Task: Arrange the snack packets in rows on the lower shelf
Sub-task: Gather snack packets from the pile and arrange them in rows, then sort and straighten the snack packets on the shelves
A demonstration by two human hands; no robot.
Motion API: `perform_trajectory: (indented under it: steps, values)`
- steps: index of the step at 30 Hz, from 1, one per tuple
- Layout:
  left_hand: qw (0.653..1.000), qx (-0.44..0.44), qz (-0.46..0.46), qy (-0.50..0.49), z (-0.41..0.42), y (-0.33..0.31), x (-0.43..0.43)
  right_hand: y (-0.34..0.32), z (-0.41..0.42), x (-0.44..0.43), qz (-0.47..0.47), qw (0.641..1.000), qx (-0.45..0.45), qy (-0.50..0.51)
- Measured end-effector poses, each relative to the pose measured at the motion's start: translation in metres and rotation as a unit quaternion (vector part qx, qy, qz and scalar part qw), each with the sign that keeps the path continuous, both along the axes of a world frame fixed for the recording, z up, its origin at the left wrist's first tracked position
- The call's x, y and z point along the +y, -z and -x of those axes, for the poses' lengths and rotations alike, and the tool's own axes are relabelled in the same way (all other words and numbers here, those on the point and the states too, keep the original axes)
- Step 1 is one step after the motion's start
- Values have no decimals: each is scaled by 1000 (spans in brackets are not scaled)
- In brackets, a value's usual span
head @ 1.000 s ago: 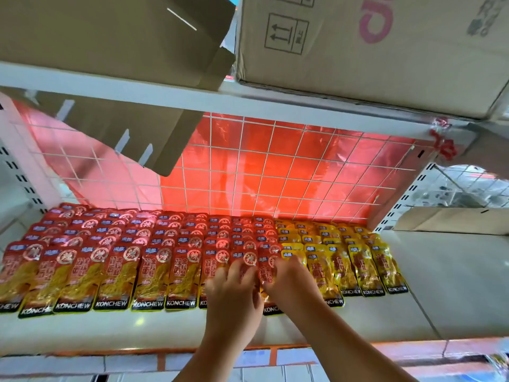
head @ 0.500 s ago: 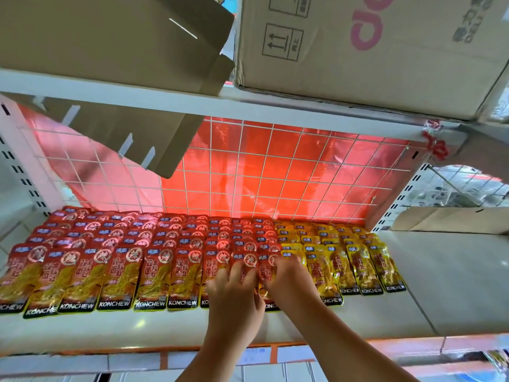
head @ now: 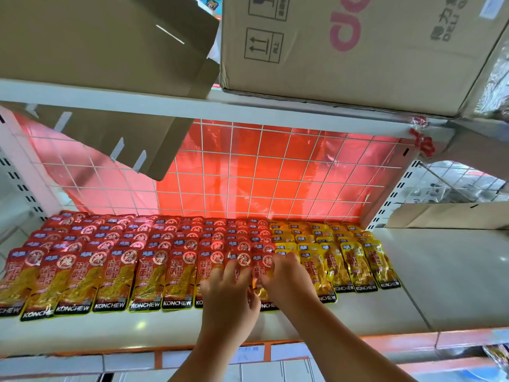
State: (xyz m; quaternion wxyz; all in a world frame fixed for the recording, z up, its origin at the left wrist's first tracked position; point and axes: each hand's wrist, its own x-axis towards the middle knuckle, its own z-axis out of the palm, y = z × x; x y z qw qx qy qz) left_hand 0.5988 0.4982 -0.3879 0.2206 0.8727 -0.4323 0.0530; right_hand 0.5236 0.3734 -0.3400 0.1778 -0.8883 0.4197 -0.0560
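Red KONCHEW snack packets [head: 115, 274] lie in overlapping rows across the left and middle of the white lower shelf [head: 429, 274]. Yellow packets [head: 358, 260] of the same brand fill the rows to their right. My left hand [head: 228, 296] rests with spread fingers on the front red packets near the middle. Beside it, my right hand [head: 286, 279] lies on the last red packet [head: 261, 267], where red meets yellow. Its fingertips press down on the packet. Both hands cover the lower halves of those packets.
A white wire grid [head: 248, 172] with red film behind it closes the back of the shelf. Cardboard boxes [head: 344, 45] sit on the upper shelf, and a flap [head: 132, 139] hangs down at the left. Flat cardboard [head: 446, 216] lies far right.
Both hands stay on the front red packets in the middle, shifting only slightly; the left hand's fingers have spread a little. The camera has tilted a bit.
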Motion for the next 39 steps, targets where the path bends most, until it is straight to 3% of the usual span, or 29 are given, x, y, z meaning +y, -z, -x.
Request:
perform_trajectory:
  steps: [6,11,15,25,31,39]
  values:
    - [999,-32,33,23,-3,0,6,-12,17,-5,15,1000,-5,-12]
    - [985,-103,94,99,-1,5,0,-26,52,-18,17,998,-63,-7]
    - [981,-123,109,105,30,-19,-16,-47,98,-25,30,994,-105,-12]
    - [940,-129,176,262,202,-156,-83,-131,289,-35,96,973,-183,102]
    - [894,-152,214,362,336,-220,-120,-194,434,-26,183,940,-208,198]
    - [864,-155,239,414,453,-284,-157,-254,564,-20,262,899,-218,276]
